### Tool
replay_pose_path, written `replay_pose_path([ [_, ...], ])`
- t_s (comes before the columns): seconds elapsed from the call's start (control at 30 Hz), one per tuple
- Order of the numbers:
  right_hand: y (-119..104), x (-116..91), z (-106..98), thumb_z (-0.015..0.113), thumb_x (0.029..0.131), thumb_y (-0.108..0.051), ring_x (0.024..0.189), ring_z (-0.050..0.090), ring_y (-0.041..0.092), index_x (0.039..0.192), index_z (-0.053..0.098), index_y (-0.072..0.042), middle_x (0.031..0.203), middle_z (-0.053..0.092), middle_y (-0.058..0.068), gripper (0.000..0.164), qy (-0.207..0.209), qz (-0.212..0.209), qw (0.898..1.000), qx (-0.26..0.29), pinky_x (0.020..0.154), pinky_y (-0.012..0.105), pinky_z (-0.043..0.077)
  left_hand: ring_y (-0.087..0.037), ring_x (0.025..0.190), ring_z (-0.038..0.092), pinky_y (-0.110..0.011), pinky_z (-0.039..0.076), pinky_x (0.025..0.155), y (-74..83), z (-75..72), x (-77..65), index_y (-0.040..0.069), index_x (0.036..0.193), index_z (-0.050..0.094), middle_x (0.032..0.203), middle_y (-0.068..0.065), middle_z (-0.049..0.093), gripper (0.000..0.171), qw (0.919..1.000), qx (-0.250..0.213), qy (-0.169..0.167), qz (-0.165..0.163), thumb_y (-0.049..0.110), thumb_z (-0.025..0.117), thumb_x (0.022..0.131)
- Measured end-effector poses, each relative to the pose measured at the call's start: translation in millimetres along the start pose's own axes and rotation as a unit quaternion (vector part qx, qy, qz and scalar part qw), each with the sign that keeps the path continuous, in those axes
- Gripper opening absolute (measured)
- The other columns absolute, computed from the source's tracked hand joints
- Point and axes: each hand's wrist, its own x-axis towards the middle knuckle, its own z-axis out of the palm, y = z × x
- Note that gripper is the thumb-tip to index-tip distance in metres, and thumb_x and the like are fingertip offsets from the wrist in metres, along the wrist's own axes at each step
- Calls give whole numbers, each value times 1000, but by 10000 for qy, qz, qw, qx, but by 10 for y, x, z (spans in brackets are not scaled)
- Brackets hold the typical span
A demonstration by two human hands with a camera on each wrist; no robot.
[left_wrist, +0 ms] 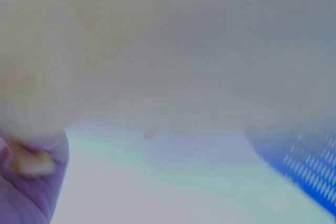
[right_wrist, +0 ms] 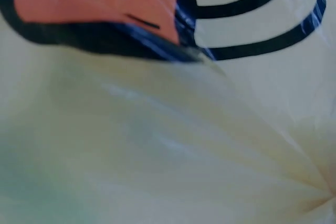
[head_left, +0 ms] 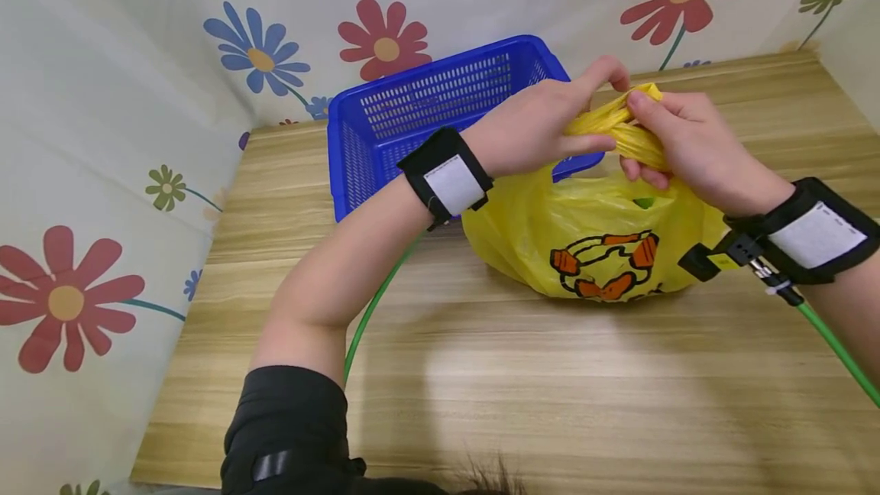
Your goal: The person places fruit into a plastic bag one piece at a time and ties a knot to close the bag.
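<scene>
A yellow plastic bag (head_left: pixel 512 224) with an orange-and-black print sits on the table, bulging with contents; a bit of green shows near its top. Its handles are gathered and twisted between the two hands. With thumb and fingers, my right hand (head_left: pixel 701 140) grips the bunched handles. My left hand (head_left: pixel 532 124) holds the same plastic from the left, the handles passing between its thumb and index finger; its other fingers are hidden. Blurred pale plastic fills most of the left wrist view. In the right wrist view, the bag's printed side (right_wrist: pixel 100 6) is very close.
Behind the bag and left arm stands a blue perforated plastic basket (head_left: pixel 351 140). The wood-grain table (head_left: pixel 516 380) meets a flower-patterned curtain (head_left: pixel 165 59) at the back and left. Green cables (head_left: pixel 378 296) run from both wrist straps.
</scene>
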Motion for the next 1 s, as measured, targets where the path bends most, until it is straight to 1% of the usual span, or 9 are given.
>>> replay_pose_path([
  [0.17, -7, 2, -39, 43, 102, -40, 40, 41, 21, 91, 60, -2, 58, 53, 10, 44, 50, 432, 9983, 376, 38, 27, 35, -9, 87, 55, -15, 38, 76, -36, -33, -83, 14, 134, 40, 108, 3, 61, 44, 9981, 461, 137, 391, 34, 55, 99],
  [0.23, -10, 6, -51, 43, 102, -41, 40, 40, 21, 87, 60, -2, 57, 51, 9, 45, 49, 597, 9976, 339, 37, 28, 33, -8, 93, 57, -14, 39, 80, -47, -23, -98, 14, 137, 41, 124, 5, 59, 44, 9962, 652, 201, 547, 33, 53, 100],
  [0.33, -20, 17, -62, 44, 102, -42, 40, 39, 22, 84, 61, -3, 55, 47, 7, 47, -1, 846, 9963, 173, 38, 29, 31, -9, 101, 59, -13, 39, 86, -47, -6, -107, 15, 142, 42, 133, 4, 57, 46, 9915, 1065, 252, 705, 33, 51, 101],
  [0.5, -35, 34, -58, 43, 101, -47, 39, 37, 21, 82, 62, -6, 52, 42, 4, 49, -141, 1251, 9920, -125, 40, 31, 29, -13, 94, 58, -16, 40, 84, -48, 12, -119, 11, 127, 61, 108, -2, 63, 33, 9819, 1582, 374, 969, 30, 53, 101],
  [0.63, -31, 47, -42, 44, 99, -51, 41, 38, 20, 79, 61, -4, 53, 43, 3, 54, -135, 1313, 9909, -281, 41, 30, 31, -13, 87, 55, -17, 40, 79, -74, 20, -105, 10, 114, 68, 96, -2, 63, 27, 9882, 1206, 388, 864, 28, 53, 101],
  [0.73, -17, 52, -22, 43, 99, -50, 45, 41, 20, 81, 61, -3, 55, 45, 5, 54, -10, 983, 9937, -535, 45, 29, 34, -10, 80, 53, -15, 37, 75, -126, 21, -71, 11, 110, 70, 89, 1, 62, 25, 9974, 391, 319, 517, 27, 53, 101],
  [0.8, -8, 50, -6, 43, 100, -49, 49, 44, 22, 83, 61, -2, 58, 47, 8, 53, 79, 699, 9946, -761, 48, 29, 37, -11, 71, 49, -17, 35, 68, -179, 30, -47, 10, 105, 70, 80, 1, 57, 24, 9989, -158, 278, 331, 26, 52, 101],
  [0.9, -1, 38, 15, 44, 103, -41, 58, 49, 20, 89, 60, -1, 65, 53, 8, 45, 340, 225, 9926, -1140, 53, 24, 42, -14, 60, 43, -20, 32, 59, -262, 61, -16, 8, 98, 69, 68, 0, 45, 21, 9945, -976, 279, 249, 23, 54, 101],
  [1.0, -25, 0, 26, 47, 103, -29, 72, 51, 13, 101, 59, 3, 79, 57, -2, 34, 839, -360, 9819, -1660, 62, 18, 42, -15, 56, 43, -21, 33, 56, -321, 85, 9, 7, 94, 67, 65, 0, 39, 20, 9859, -1636, 283, 218, 21, 55, 101],
])
